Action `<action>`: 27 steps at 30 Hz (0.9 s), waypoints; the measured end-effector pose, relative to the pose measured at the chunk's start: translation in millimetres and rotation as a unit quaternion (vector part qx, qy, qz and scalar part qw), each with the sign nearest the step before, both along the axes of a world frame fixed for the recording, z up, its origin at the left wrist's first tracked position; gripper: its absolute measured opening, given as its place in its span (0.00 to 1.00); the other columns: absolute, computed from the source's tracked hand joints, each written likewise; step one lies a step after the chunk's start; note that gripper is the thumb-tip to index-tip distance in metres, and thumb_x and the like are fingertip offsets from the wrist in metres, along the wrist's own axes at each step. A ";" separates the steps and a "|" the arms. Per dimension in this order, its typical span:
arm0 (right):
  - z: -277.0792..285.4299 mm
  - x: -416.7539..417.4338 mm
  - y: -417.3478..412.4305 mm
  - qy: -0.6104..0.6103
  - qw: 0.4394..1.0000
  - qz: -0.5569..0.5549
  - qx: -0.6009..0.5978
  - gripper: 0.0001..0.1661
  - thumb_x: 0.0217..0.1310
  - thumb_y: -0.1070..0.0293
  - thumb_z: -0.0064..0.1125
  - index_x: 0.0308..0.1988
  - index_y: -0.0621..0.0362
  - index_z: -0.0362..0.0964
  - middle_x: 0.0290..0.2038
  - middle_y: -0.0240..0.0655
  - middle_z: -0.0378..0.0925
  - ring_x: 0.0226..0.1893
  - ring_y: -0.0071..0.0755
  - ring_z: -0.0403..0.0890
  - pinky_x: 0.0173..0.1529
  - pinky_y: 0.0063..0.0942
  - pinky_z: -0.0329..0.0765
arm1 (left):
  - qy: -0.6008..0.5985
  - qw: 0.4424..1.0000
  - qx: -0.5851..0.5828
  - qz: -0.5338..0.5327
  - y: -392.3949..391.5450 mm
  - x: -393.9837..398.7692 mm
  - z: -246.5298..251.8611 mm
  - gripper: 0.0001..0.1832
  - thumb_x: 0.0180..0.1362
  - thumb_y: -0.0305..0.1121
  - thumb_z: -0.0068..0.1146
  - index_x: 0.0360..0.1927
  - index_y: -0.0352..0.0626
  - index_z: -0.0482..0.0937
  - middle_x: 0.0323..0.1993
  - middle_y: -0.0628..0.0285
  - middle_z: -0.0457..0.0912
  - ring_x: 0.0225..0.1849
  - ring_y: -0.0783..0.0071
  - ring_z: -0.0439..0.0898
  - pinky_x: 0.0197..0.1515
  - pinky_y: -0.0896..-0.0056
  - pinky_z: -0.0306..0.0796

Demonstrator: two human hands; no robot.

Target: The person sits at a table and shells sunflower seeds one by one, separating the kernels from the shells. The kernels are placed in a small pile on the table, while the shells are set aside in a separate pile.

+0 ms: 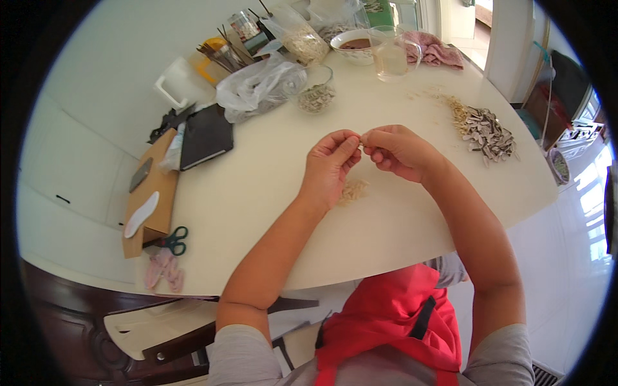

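Over the middle of the table, my left hand (333,157) and my right hand (400,149) meet at the fingertips. Thumbs and forefingers pinch a tiny item between them, seemingly a sunflower seed (361,142), mostly hidden by the fingers. Just below, partly behind my left wrist, lies a small pile of pale shelled kernels (354,191). A heap of striped sunflower seeds or shells (487,135) spreads to the right, with paler bits (456,110) along its far side. Beyond my left hand stands a glass bowl (318,91) partly filled with striped seeds.
Along the back are a clear plastic bag (260,87), a white bowl of dark liquid (355,46), a glass jug (390,60) and a pink cloth (434,49). Leftward lie a black notebook (207,135), a cardboard box (157,193) and green-handled scissors (176,241).
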State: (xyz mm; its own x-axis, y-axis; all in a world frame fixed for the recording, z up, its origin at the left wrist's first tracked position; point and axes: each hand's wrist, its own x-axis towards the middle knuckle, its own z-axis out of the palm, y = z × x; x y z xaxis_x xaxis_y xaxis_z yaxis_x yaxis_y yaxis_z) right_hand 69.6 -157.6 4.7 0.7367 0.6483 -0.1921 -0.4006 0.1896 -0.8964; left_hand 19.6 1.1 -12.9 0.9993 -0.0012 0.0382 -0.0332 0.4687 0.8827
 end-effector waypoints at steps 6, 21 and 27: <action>3.1 1.7 -3.6 0.019 1.000 0.006 0.007 0.07 0.52 0.69 0.53 0.25 0.60 0.69 0.21 0.25 0.67 0.20 0.15 0.64 0.22 0.13 0.62 | -0.009 0.998 0.063 0.023 1.6 9.0 15.2 0.04 0.57 0.31 0.54 0.36 0.46 0.76 0.28 0.71 0.75 0.32 0.84 0.73 0.39 0.78 0.69; -6.7 31.6 -25.5 -0.240 0.917 -0.258 -0.188 0.08 0.51 0.68 0.56 0.28 0.62 0.74 0.20 0.30 0.73 0.21 0.18 0.72 0.22 0.19 0.68 | -0.070 0.707 0.672 0.211 101.7 154.9 52.3 0.08 0.45 0.36 0.60 0.27 0.46 0.83 0.25 0.64 0.82 0.28 0.73 0.78 0.33 0.71 0.69; -17.6 47.9 -33.9 -0.268 0.881 -0.325 -0.214 0.05 0.48 0.70 0.58 0.27 0.61 0.75 0.19 0.31 0.75 0.19 0.18 0.74 0.25 0.19 0.71 | -0.052 0.695 0.693 0.184 100.0 151.0 51.3 0.08 0.41 0.37 0.62 0.25 0.46 0.82 0.24 0.64 0.81 0.27 0.72 0.78 0.33 0.71 0.69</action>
